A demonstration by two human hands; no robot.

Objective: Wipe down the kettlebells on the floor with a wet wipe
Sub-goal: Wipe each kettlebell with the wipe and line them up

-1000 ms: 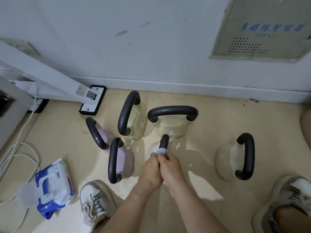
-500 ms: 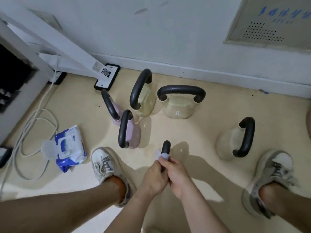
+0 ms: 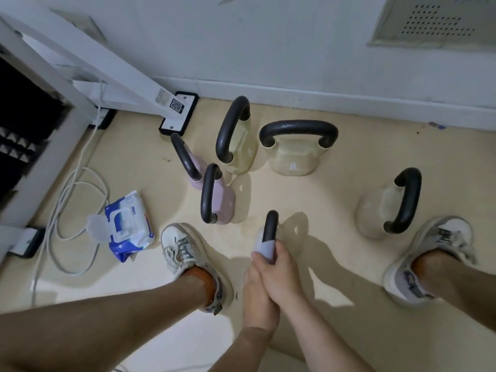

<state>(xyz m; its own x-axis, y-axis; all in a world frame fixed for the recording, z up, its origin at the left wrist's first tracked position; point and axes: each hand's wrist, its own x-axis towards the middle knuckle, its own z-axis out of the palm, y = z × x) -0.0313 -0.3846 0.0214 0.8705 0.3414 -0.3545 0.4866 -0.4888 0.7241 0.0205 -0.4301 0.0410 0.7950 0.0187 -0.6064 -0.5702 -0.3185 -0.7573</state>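
Both my hands hold one kettlebell's black handle low in the middle of the view. My right hand grips a white wet wipe wrapped round the handle. My left hand lies just below and behind it, curled on the handle's near end, partly hidden. This kettlebell's body is almost fully covered. On the floor stand two cream kettlebells marked 8, two pink ones, and another cream one at the right.
An open blue pack of wipes lies left of my left shoe; my right shoe stands beside the right kettlebell. White cables loop at the left. A white frame foot and the skirting board bound the far side.
The held kettlebell has come toward me, away from the group by the wall. My legs and shoes have come into view. Both hands keep their hold on handle and wipe.
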